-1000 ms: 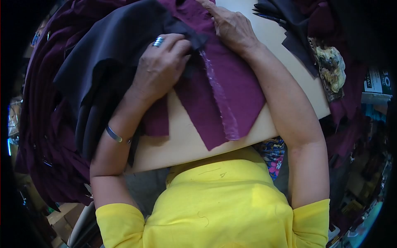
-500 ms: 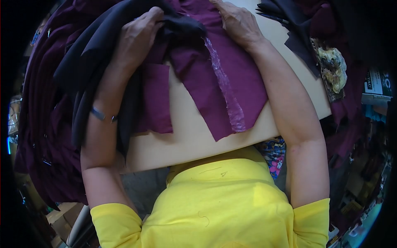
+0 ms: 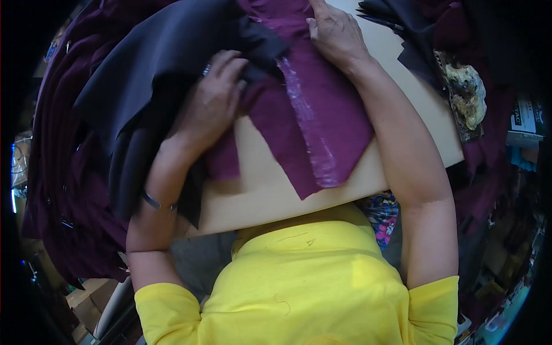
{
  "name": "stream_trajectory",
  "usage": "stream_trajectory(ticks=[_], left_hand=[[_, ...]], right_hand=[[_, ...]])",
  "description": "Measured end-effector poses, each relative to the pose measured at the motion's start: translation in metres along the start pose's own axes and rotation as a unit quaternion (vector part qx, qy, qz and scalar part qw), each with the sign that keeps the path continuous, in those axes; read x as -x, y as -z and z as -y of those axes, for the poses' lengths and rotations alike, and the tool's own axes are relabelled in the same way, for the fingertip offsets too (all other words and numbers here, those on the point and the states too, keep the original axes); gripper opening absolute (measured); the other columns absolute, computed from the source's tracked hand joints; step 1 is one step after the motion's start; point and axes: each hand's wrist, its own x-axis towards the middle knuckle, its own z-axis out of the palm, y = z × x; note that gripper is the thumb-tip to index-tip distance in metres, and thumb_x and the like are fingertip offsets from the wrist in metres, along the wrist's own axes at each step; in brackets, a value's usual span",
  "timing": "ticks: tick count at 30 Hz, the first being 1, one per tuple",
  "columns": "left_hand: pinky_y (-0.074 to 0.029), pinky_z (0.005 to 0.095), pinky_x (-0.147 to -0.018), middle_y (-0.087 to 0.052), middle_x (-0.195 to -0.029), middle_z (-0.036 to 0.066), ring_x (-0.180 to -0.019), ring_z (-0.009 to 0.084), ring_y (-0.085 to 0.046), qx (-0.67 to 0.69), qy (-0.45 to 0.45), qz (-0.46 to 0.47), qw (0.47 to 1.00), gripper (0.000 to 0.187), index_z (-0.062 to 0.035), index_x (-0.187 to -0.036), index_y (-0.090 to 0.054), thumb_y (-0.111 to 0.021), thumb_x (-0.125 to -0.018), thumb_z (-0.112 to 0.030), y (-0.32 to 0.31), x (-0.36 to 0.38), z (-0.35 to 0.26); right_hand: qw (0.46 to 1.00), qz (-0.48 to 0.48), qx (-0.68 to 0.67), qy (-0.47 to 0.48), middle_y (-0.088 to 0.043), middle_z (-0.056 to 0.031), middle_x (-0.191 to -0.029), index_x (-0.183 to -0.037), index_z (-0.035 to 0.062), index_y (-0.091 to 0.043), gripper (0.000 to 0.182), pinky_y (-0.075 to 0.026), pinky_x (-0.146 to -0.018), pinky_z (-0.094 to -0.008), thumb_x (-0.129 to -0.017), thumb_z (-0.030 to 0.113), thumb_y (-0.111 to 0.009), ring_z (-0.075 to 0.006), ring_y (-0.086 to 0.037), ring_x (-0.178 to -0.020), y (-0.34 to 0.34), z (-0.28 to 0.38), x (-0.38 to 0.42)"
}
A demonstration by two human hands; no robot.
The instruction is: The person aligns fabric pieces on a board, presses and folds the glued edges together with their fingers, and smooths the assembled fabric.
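Note:
A maroon cloth piece (image 3: pixel 333 109) lies in front of me, with a shiny, whitish translucent strip (image 3: pixel 307 123) running down it. Dark grey cloth (image 3: pixel 144 63) covers its upper left part and drapes off to the left. Over this dark cloth is my left hand (image 3: pixel 215 95), slightly blurred, its fingers bent and apart; a ring shows on one finger. My right hand (image 3: pixel 342 37) rests at the right edge of the maroon piece near the top, thumb apart and index finger stretched upward, the fingertip cut off by the frame.
A pale board (image 3: pixel 420 126) supports the cloth. Long maroon folds (image 3: pixel 57 172) hang at the left. Dark scissors (image 3: pixel 379 22) or a similar pointed tool lie at the upper right, near more dark cloth. A crumpled yellowish lump (image 3: pixel 466 95) sits at the board's right edge.
My left hand has moved down and right, off the raised dark cloth, which now spreads wider and flatter. My right hand has shifted slightly, and its thumb shows more.

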Motion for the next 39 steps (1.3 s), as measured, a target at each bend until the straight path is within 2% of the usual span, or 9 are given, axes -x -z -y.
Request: stream_trajectory(ticks=[4, 10, 14, 18, 21, 25, 32, 35, 39], left_hand=[[-0.034, 0.0366, -0.103, -0.044, -0.132, 0.014, -0.125, 0.031, -0.041, 0.064, 0.038, 0.053, 0.996, 0.038, -0.0027, -0.121, -0.05, -0.051, -0.083, -0.001, 0.011, -0.006, 0.018], [-0.026, 0.0362, -0.108, -0.039, -0.138, 0.011, -0.132, 0.028, -0.032, 0.1, -0.008, 0.112, 0.989, 0.054, -0.0069, -0.127, -0.047, -0.052, -0.074, 0.003, 0.027, 0.0, 0.028], [-0.032, 0.0354, -0.105, -0.044, -0.132, 0.01, -0.126, 0.0282, -0.041, 0.061, 0.021, 0.044, 0.997, 0.047, -0.0071, -0.122, -0.051, -0.051, -0.076, 0.005, 0.012, -0.002, 0.024], [-0.041, 0.0364, -0.094, -0.052, -0.121, 0.011, -0.113, 0.0308, -0.051, 0.016, -0.004, -0.03, 0.999, 0.04, -0.0065, -0.114, -0.053, -0.054, -0.076, 0.004, -0.004, -0.006, 0.036], [-0.046, 0.0387, -0.084, -0.055, -0.111, 0.011, -0.102, 0.0336, -0.056, -0.058, 0.016, -0.064, 0.996, 0.032, -0.0068, -0.108, -0.053, -0.056, -0.077, -0.003, -0.008, -0.015, 0.033], [-0.047, 0.0441, -0.072, -0.055, -0.101, 0.011, -0.089, 0.0367, -0.057, -0.119, 0.053, -0.1, 0.986, 0.025, -0.0085, -0.102, -0.053, -0.053, -0.077, -0.009, -0.019, -0.039, 0.026], [-0.05, 0.0414, -0.067, -0.058, -0.098, 0.009, -0.079, 0.0319, -0.061, -0.212, -0.048, -0.171, 0.961, 0.023, -0.0104, -0.099, -0.055, -0.051, -0.078, -0.002, -0.004, -0.048, 0.045], [-0.05, 0.0364, -0.079, -0.06, -0.109, 0.008, -0.093, 0.0283, -0.062, -0.181, -0.139, -0.131, 0.965, 0.038, -0.0101, -0.107, -0.059, -0.054, -0.072, 0.004, 0.005, -0.037, 0.064], [-0.051, 0.0361, -0.081, -0.06, -0.111, 0.012, -0.095, 0.0292, -0.062, -0.218, -0.182, -0.028, 0.958, 0.047, -0.0135, -0.116, -0.059, -0.053, -0.073, 0.005, 0.0, -0.021, 0.064]], right_hand=[[0.992, -0.087, -0.058, 0.064, -0.062, -0.0256, -0.077, -0.14, 0.0056, -0.027, 0.062, -0.048, -0.068, -0.0485, -0.081, 0.004, -0.049, -0.0425, -0.06, -0.072, -0.009, -0.015, -0.002], [0.972, 0.071, -0.088, -0.207, -0.058, -0.0326, -0.098, -0.142, 0.0055, -0.018, 0.072, -0.048, -0.079, -0.0447, -0.08, 0.009, -0.057, -0.0442, -0.059, -0.089, 0.021, 0.013, -0.01], [0.972, 0.081, -0.193, -0.109, -0.051, -0.031, -0.115, -0.143, 0.005, -0.016, 0.075, -0.043, -0.091, -0.0386, -0.08, 0.008, -0.057, -0.0389, -0.054, -0.104, 0.024, 0.014, 0.004], [0.757, 0.043, -0.63, -0.168, -0.034, -0.0146, -0.139, -0.141, -0.004, -0.021, 0.067, -0.032, -0.101, -0.0254, -0.08, -0.007, -0.049, -0.0187, -0.042, -0.119, 0.028, 0.032, -0.005], [0.739, 0.031, -0.639, -0.21, -0.034, -0.0157, -0.139, -0.141, -0.0031, -0.021, 0.067, -0.031, -0.102, -0.0252, -0.081, -0.008, -0.05, -0.019, -0.041, -0.12, 0.031, 0.029, -0.004], [0.839, 0.048, -0.519, -0.153, -0.025, -0.0158, -0.146, -0.142, -0.0008, -0.022, 0.066, -0.027, -0.104, -0.0249, -0.082, -0.007, -0.05, -0.0193, -0.031, -0.129, 0.009, 0.003, -0.008], [0.812, 0.028, -0.572, -0.113, -0.037, -0.0213, -0.139, -0.14, 0.0032, -0.028, 0.067, -0.031, -0.102, -0.0292, -0.078, -0.005, -0.051, -0.024, -0.037, -0.128, 0.03, 0.004, -0.006], [0.974, 0.123, -0.15, -0.115, -0.053, -0.0287, -0.119, -0.141, 0.0088, -0.028, 0.069, -0.042, -0.093, -0.0389, -0.077, -0.003, -0.049, -0.0354, -0.054, -0.109, 0.044, 0.013, 0.001], [0.975, 0.147, 0.091, -0.142, -0.063, -0.0271, -0.082, -0.142, 0.0117, -0.023, 0.069, -0.046, -0.076, -0.0497, -0.079, 0.006, -0.049, -0.0416, -0.061, -0.077, 0.036, 0.023, 0.001]])
